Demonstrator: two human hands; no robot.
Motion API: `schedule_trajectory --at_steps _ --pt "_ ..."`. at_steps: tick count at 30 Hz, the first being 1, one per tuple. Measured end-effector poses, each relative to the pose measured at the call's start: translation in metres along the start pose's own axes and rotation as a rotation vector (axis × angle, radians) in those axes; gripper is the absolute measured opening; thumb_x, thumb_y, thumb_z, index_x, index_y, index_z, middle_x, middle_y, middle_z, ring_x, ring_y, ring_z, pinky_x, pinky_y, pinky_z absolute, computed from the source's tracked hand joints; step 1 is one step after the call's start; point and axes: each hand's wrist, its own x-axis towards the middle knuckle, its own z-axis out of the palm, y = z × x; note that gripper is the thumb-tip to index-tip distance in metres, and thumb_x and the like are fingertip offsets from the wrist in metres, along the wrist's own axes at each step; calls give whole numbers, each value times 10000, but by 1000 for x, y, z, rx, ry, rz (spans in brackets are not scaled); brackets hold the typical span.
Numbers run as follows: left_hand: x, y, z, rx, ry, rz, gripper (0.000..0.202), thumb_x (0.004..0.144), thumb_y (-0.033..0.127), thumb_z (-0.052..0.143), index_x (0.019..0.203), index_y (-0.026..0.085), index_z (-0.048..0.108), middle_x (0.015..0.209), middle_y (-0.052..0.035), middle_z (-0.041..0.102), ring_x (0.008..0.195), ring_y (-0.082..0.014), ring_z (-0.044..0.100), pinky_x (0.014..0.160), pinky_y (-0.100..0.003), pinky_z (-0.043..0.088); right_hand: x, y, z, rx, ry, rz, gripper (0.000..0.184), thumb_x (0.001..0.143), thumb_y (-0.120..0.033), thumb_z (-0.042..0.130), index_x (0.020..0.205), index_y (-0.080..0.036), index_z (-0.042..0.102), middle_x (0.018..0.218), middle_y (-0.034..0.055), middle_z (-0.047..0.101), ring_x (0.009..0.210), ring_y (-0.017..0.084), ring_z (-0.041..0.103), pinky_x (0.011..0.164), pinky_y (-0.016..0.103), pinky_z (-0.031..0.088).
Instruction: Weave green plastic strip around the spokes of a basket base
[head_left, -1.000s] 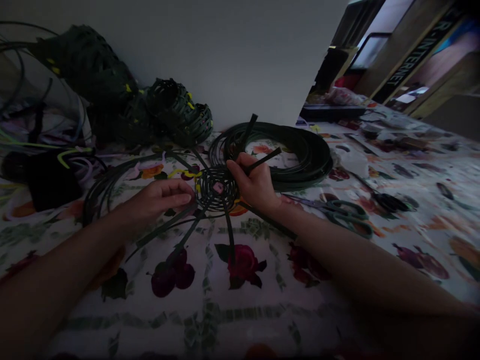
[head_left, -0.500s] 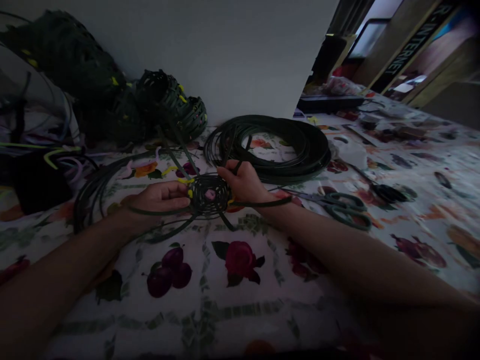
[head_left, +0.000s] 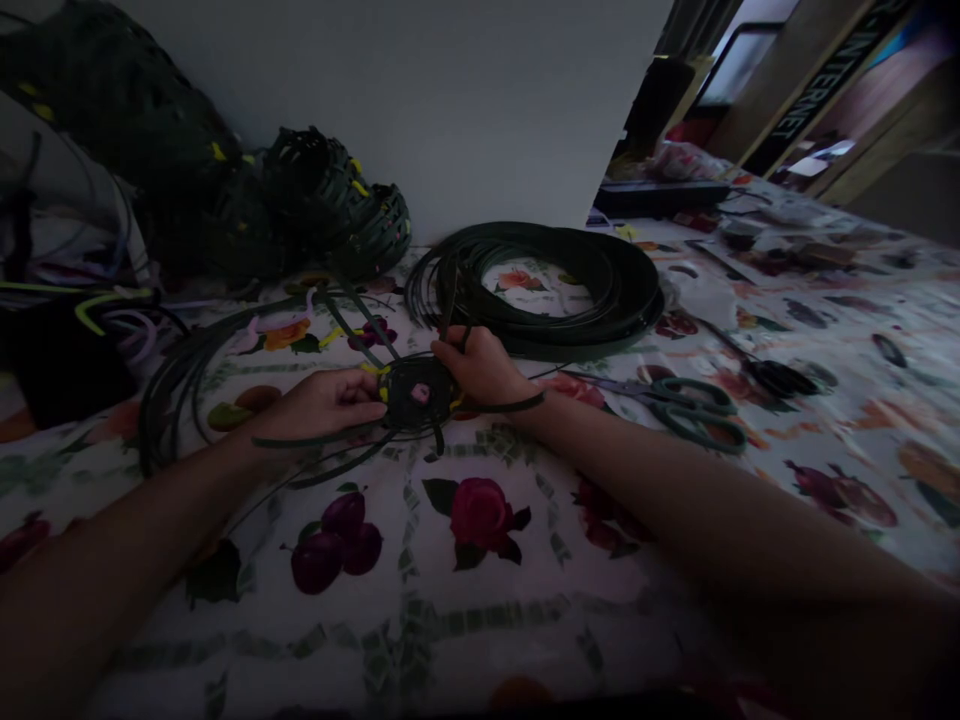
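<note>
Left hand (head_left: 341,400) pinching near edge of woven disc (head_left: 405,408); right hand (head_left: 484,365) clasping opposite edge, fingers curling. Disc sitting between both grips, strips jutting outward. Dark coil (head_left: 630,295) lying just beyond right grip, scissors (head_left: 694,408) resting right of it, woven baskets (head_left: 319,195) sitting beyond left grip.
</note>
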Motion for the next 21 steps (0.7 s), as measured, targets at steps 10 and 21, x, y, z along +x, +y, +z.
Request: schedule_trajectory --at_steps 10,21 --pt "6 -8 -3 26 226 98 252 697 297 811 810 176 622 678 3 631 584 -142 603 485 -206 473 6 12 6 65 37 -2 306 851 -321 550 593 -194 446 552 -38 395 561 111 373 553 272 264" --pt "-8 6 -16 -67 -105 180 499 707 235 810 1183 219 661 1201 -99 658 1033 -244 674 848 -316 564 14 18 6 452 87 179 252 744 -328 619 586 -195 475 527 -42 424 517 105 403 503 253 318"
